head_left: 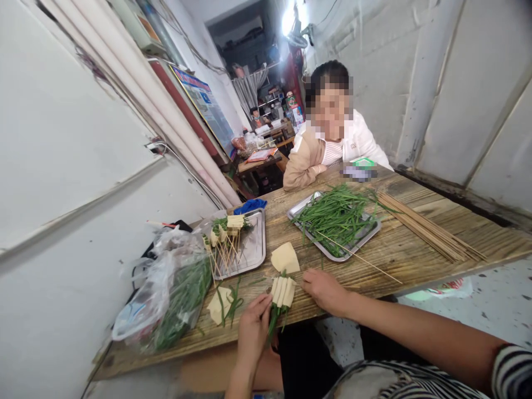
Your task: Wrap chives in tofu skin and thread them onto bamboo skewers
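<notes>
My left hand (254,321) is closed on the left side of a row of tofu-skin rolls (283,291) wrapped around green chives, whose ends stick out above and below. My right hand (326,291) is pinched just right of the rolls, on what looks like a thin bamboo skewer running into them; most of it is hidden by the fingers. Just beyond the rolls lies a flat sheet of tofu skin (285,258). Left of my left hand, another tofu-skin piece (219,306) rests on the wood beside loose chives (235,303).
A metal tray (260,244) holds several finished skewers (226,235). Another tray (334,256) bears a chive pile (338,213), with one skewer across it. Bamboo skewers (432,230) lie right. A plastic bag of greens (183,310) sits left. Across the table (419,271) sits a person (310,160).
</notes>
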`<state>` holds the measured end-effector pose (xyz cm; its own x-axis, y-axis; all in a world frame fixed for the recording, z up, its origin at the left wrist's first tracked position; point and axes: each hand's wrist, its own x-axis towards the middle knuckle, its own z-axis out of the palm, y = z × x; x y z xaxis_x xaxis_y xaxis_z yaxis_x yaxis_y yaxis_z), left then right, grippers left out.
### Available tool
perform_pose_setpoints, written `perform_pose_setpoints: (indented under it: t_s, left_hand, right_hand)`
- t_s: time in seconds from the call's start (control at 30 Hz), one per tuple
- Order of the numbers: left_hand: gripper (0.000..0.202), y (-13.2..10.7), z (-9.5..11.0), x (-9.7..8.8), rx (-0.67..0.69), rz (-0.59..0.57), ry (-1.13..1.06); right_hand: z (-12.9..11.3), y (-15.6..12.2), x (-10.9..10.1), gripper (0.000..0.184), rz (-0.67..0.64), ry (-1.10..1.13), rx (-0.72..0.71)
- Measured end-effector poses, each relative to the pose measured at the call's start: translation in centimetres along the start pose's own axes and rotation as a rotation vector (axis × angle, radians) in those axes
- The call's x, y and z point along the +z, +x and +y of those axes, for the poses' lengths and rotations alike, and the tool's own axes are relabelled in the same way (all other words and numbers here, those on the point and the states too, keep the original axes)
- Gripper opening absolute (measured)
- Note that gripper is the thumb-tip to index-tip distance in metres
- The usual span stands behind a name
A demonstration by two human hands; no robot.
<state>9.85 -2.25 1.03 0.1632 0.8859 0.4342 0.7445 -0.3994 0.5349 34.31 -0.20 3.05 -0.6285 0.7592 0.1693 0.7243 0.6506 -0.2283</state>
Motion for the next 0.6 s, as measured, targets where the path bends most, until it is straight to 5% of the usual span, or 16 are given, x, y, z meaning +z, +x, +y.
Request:
perform_pose_setpoints:
  t_s: [0.1, 0.2, 0.33, 0.47, 0.6]
  left_hand:
    - [0.034, 0.6, 1.7, -0.3, -0.124, -0.072, 0.051]
    - [0.04, 0.3, 3.3, 0.7, -0.232, 0.039, 0.155]
    - [0.044, -1.2, 3.6, 3.0, -0.088, 0.2, 0.24]
    - [0.032, -2.2, 2.7, 4.1, 0.006, 0.218, 0.323]
    - [0.031, -2.3, 2.4, 4.3, 0.077, 0.226, 0.406]
  right_hand:
    - [0.1, 0.1, 0.0, 0.024, -0.004, -0.019, 0.0]
    - [0.0, 0.2, 0.7, 0.022, 0.021, -0.032, 0.004]
    - [-0.2, 0.3, 0.7, 0.02, 0.016, -0.037, 0.004]
    - [0.7, -1.1, -2.4, 0.02, 0.075, -0.035, 0.097]
    - [3.8, -4.4, -6.0, 0.016, 0.141, -0.183, 0.436]
